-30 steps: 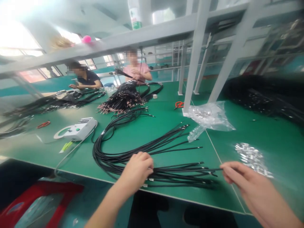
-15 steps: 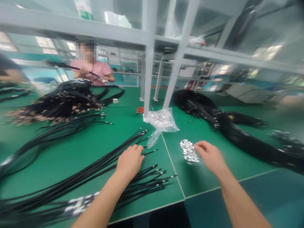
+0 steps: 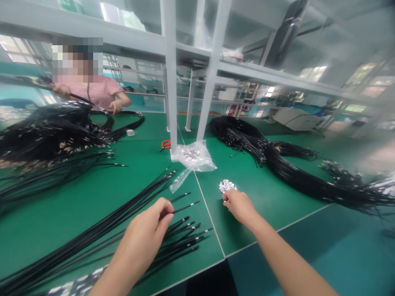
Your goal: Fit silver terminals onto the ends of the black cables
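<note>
On the green worktop, my left grip is pinching a black cable near its white-banded tip. My right grip is sitting at the silver pieces; whether clasping any, I cannot tell.

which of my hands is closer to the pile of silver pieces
Right. Your right hand is at the near edge of the pile of silver pieces; your left hand is farther off, left of the pile across the table seam, pinching a black cable.
</note>
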`<control>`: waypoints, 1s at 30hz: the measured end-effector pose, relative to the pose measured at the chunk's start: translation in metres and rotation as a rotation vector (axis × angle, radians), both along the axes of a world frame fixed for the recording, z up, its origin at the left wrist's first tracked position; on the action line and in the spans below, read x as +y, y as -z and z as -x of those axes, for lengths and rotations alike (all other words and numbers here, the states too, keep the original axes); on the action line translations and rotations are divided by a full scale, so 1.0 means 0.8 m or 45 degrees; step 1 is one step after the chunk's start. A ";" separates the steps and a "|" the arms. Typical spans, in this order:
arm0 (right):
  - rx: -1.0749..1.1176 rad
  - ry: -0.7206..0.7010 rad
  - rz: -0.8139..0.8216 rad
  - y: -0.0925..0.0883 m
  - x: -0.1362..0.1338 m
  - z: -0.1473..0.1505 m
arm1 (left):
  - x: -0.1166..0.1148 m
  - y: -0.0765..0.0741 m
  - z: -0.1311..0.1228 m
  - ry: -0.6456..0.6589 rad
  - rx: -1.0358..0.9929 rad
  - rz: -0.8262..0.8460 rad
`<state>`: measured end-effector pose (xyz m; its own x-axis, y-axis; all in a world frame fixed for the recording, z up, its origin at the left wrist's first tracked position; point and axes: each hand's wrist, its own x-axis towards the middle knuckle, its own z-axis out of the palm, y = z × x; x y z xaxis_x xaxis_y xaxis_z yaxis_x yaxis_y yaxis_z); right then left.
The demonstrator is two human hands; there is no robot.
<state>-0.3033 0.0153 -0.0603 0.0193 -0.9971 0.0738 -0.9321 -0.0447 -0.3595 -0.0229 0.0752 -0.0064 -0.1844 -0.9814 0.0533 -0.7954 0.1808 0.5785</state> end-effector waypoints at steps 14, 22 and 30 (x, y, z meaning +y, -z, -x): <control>-1.357 -0.244 -0.175 -0.034 0.088 -0.068 | 0.053 0.002 0.032 0.203 0.192 0.394; -1.547 -0.262 -0.283 -0.041 0.104 -0.077 | 0.047 0.012 0.041 0.148 -0.030 0.339; -1.398 -0.166 -0.211 -0.051 0.107 -0.082 | 0.046 0.012 0.037 0.121 0.020 0.324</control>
